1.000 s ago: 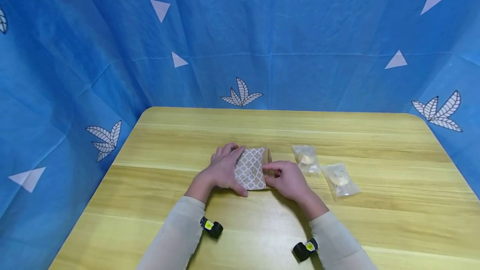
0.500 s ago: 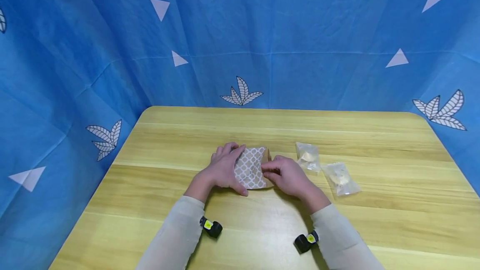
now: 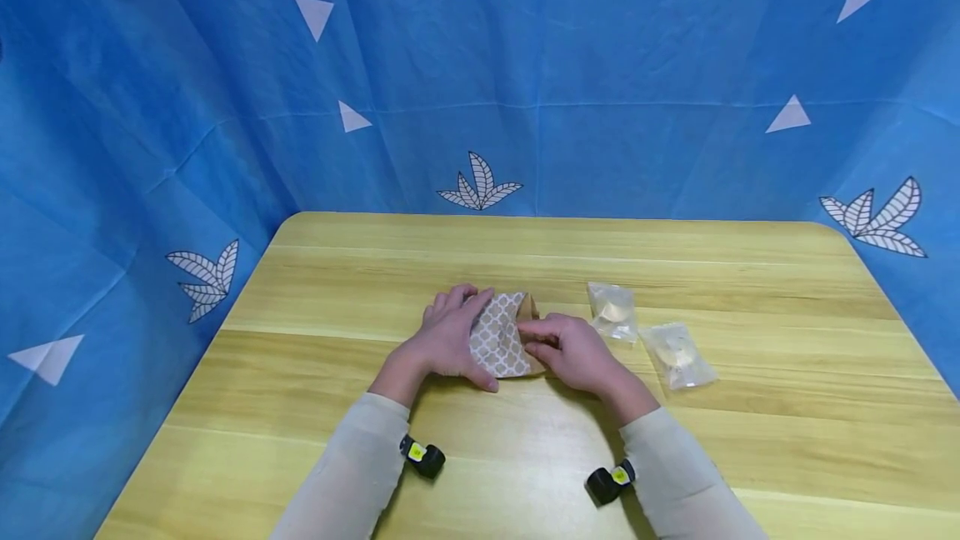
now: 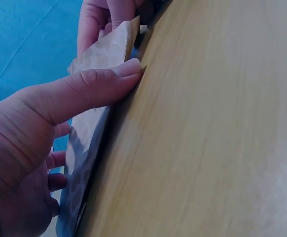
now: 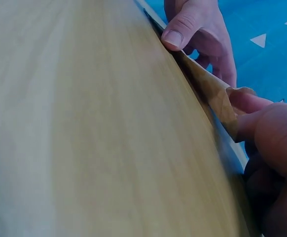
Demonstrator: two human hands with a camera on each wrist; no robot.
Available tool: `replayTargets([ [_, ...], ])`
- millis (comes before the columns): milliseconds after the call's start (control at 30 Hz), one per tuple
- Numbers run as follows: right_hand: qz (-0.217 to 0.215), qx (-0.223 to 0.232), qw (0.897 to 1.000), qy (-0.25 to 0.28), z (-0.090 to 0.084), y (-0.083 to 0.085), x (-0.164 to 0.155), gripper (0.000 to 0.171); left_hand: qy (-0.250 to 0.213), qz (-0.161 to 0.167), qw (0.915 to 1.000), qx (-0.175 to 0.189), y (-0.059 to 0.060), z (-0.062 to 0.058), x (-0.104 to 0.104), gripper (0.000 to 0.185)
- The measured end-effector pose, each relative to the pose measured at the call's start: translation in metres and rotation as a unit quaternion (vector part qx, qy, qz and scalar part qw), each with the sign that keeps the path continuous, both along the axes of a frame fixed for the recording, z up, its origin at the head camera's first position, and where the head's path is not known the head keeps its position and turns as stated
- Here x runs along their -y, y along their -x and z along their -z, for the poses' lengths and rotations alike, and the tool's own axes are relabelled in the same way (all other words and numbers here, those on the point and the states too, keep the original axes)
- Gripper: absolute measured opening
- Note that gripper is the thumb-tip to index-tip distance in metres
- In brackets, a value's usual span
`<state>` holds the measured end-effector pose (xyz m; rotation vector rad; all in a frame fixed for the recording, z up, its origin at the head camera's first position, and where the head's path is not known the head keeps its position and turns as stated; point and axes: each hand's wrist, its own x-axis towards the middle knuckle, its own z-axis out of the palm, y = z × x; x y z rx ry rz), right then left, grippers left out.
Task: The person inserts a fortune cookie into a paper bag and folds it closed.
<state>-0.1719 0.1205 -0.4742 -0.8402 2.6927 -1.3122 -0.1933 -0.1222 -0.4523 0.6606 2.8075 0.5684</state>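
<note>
- The small patterned paper bag (image 3: 498, 345) lies flat near the middle of the wooden table (image 3: 525, 257), a bit toward the near side, with both hands on it.
- Left hand (image 3: 446, 340) covers the bag's left part: fingers spread over the top edge, thumb (image 4: 91, 89) pressed along the near edge, so it grips the bag between thumb and fingers against the tabletop.
- Right hand (image 3: 573, 352) is at the bag's right end, fingers curled, pinching the paper there. The right wrist view shows the brown paper edge (image 5: 217, 96) lifted just off the wood between the fingertips.
- The bag's long axis looks to run near to far, tilted slightly; a brown flap peeks out at the far right corner. I can't tell for sure which end is the mouth.
- Room around it: lots of bare wood to the left, behind, and in front toward the person.
- Right side is tighter: two clear plastic packets sit there, the nearer packet (image 3: 612, 312) just beside the right hand and the second packet (image 3: 678, 355) a little further right, near the first one.
- Table edges are well away from the bag on all sides; blue patterned cloth (image 3: 480, 65) walls the table in at the back and sides.
</note>
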Motion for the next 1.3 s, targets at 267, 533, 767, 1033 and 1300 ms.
replayTargets([
  [267,-0.009,-0.032,0.999,-0.033,0.0003,0.0023,0.0017,0.01,-0.025,0.0,0.9997,0.006,-0.0003,-0.0005,-0.0011,0.138],
  [533,-0.023,-0.005,1.0,-0.007,0.0027,0.0012,-0.0003,0.027,-0.04,-0.004,0.9992,0.006,-0.0003,0.0014,-0.0003,0.136],
  [767,0.017,0.066,0.997,0.036,-0.0007,0.0003,0.0002,0.015,-0.054,-0.017,0.9984,0.006,-0.0011,0.0033,-0.0015,0.136],
  [1033,0.071,0.109,0.99,0.055,-0.0055,-0.0013,0.0039,0.016,-0.052,-0.023,0.9984,0.004,-0.0022,0.0036,-0.0028,0.137],
  [1300,0.091,0.126,0.985,0.082,-0.0055,-0.0008,0.0064,0.011,-0.045,-0.025,0.9987,0.0,-0.0029,0.0032,-0.0026,0.137],
])
